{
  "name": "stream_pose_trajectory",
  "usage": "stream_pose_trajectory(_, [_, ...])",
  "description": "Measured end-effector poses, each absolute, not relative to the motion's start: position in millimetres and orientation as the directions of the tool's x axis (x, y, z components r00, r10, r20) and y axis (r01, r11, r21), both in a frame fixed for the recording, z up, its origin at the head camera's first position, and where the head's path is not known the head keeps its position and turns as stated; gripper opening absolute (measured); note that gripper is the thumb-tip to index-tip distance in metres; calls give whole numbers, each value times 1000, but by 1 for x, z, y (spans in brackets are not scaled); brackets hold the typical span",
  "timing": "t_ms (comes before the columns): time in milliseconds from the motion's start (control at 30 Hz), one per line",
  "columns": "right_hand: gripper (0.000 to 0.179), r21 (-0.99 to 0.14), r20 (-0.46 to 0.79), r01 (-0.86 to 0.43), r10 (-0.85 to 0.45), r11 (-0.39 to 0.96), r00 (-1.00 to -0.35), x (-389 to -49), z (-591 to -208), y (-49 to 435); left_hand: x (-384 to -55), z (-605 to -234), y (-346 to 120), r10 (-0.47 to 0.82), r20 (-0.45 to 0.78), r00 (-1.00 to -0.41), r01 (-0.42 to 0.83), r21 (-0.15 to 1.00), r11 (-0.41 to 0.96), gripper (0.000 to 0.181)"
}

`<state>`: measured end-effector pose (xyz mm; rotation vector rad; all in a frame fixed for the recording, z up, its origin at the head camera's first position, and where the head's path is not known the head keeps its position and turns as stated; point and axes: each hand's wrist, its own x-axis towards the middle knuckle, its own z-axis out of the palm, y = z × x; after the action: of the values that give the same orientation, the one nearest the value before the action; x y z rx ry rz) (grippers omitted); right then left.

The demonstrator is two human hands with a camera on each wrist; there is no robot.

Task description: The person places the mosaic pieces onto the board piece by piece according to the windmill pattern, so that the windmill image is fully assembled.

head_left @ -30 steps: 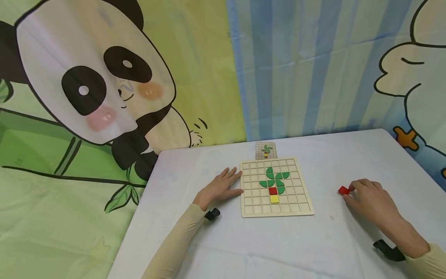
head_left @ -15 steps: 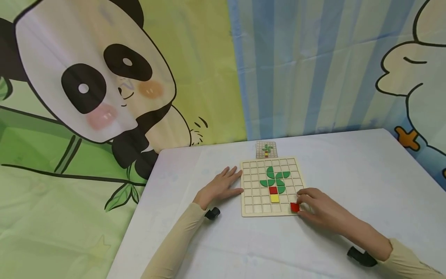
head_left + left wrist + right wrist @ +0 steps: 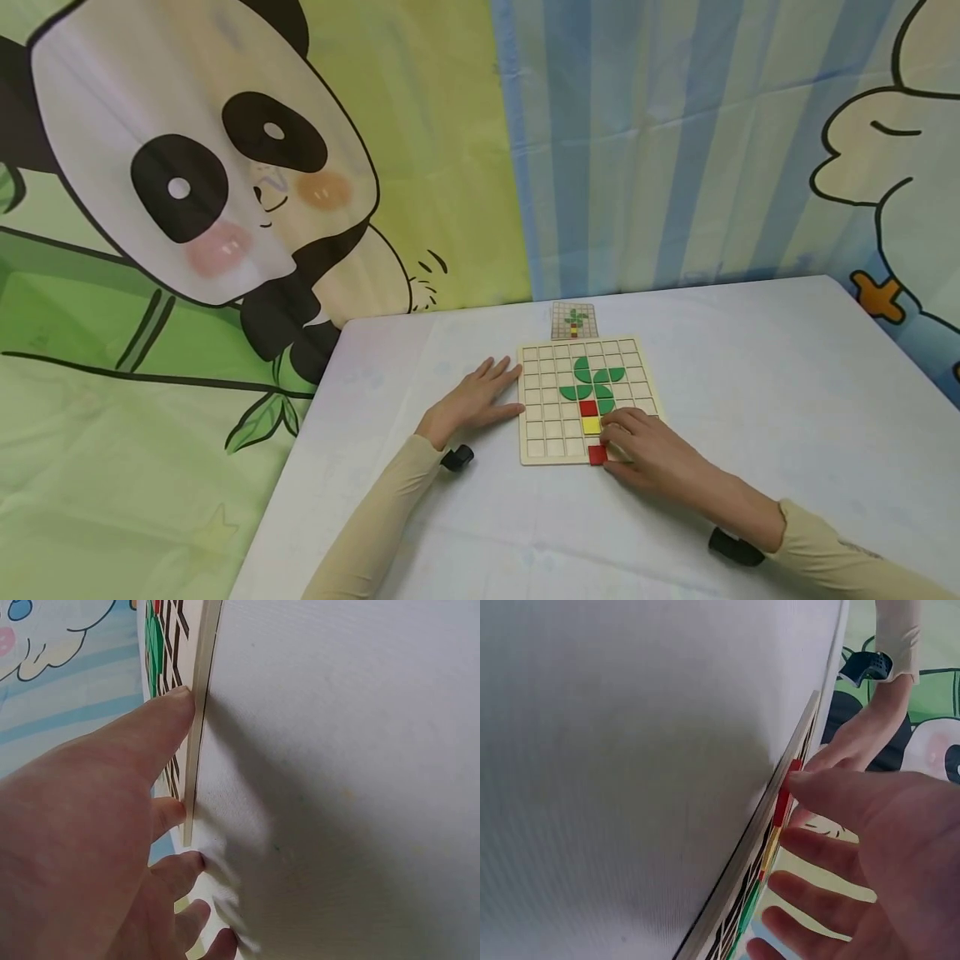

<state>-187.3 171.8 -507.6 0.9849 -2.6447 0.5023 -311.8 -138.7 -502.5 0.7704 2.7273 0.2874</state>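
A pale wooden grid board (image 3: 551, 429) lies on the table. My left hand (image 3: 468, 402) rests at its left side with fingers spread, the thumb (image 3: 169, 712) against the board's edge in the left wrist view. With thumb and fingers, my right hand (image 3: 663, 458) pinches a red square tile (image 3: 597, 455) over the nearest row of cells. In the right wrist view this tile (image 3: 784, 796) stands slightly tilted near the board's rim. Just beyond it, a yellow square (image 3: 591, 425) and another red square (image 3: 588, 408) sit in the grid, below green rounded pieces (image 3: 576, 392) set like a pinwheel.
A small pattern card (image 3: 562, 321) with a matching grid design lies behind the board. The white table (image 3: 450, 533) runs back to a curtain (image 3: 615, 167) printed with a panda and stripes. Each wrist wears a black device (image 3: 457, 459).
My right hand has carried the red tile leftward from the table on the right, across the board's near right corner, to below the yellow square. The left hand has stayed put.
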Motion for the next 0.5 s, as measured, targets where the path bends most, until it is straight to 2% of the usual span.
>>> stream_pose_trajectory(233, [15, -268, 412, -667, -544, 695, -731, -187, -511, 164, -312, -504, -139, 528, -227, -818, 467, 273, 841, 80])
stream_pose_trajectory(500, [16, -291, 393, -629, -509, 721, -766, -194, -511, 160, -312, -504, -139, 533, -225, -816, 472, 275, 838, 80])
